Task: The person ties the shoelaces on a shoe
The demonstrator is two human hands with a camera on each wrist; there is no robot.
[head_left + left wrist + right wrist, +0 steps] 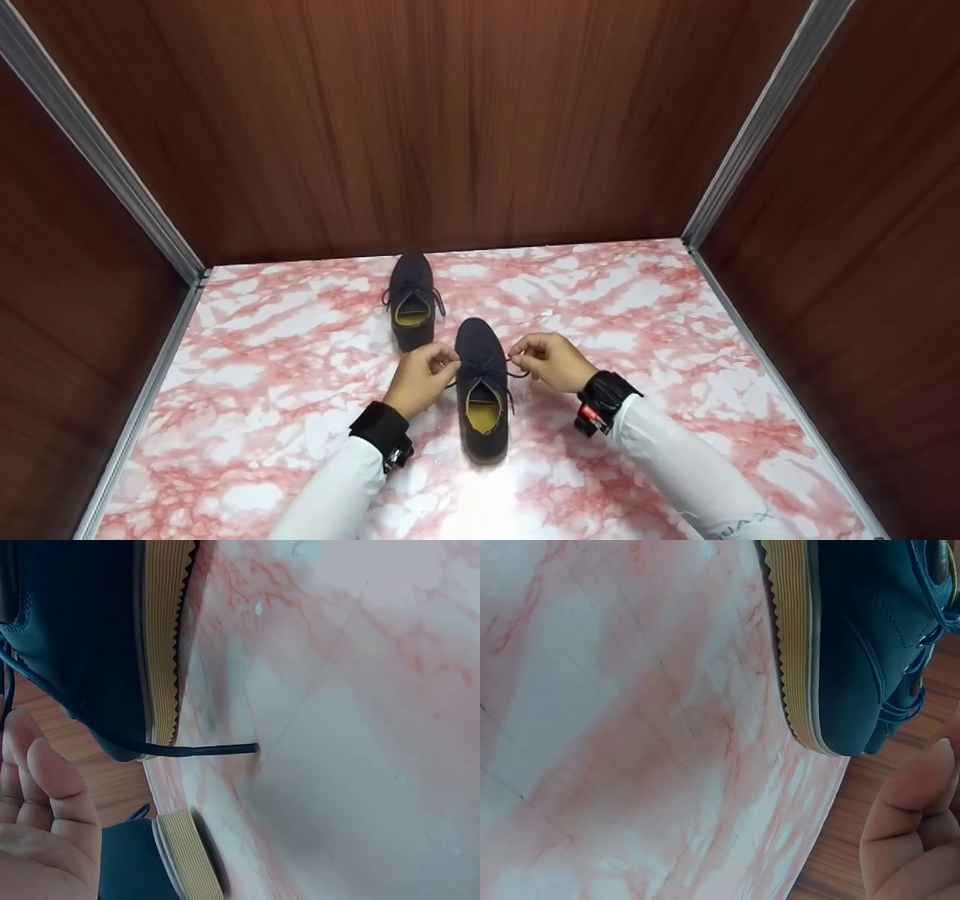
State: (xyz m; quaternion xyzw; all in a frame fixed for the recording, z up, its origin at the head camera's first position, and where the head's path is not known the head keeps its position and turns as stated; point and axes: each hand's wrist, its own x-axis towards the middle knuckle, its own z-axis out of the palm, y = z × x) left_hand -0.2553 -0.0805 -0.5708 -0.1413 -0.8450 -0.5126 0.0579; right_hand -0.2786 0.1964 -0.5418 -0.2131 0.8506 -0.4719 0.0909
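A dark blue lace-up shoe (480,341) with a yellow lining stands on the pink marbled surface between both hands. On its left side my left hand (421,380) pinches a part of the shoelace between thumb and fingertips. A free lace end (225,750) with a dark tip hangs past that hand in the left wrist view. To the shoe's right, my right hand (553,361) pinches the lace at the other side, thumb against curled fingers. The right wrist view shows the right thumb (930,772) near the shoe's laces, with the fingertips partly cut off by the frame edge.
A matching shoe (412,277) with its lace tied in a bow stands farther back and to the left. Brown wood-grain panels (450,127) with grey metal corner strips (765,120) wall in the marbled surface (285,390) at the back and sides.
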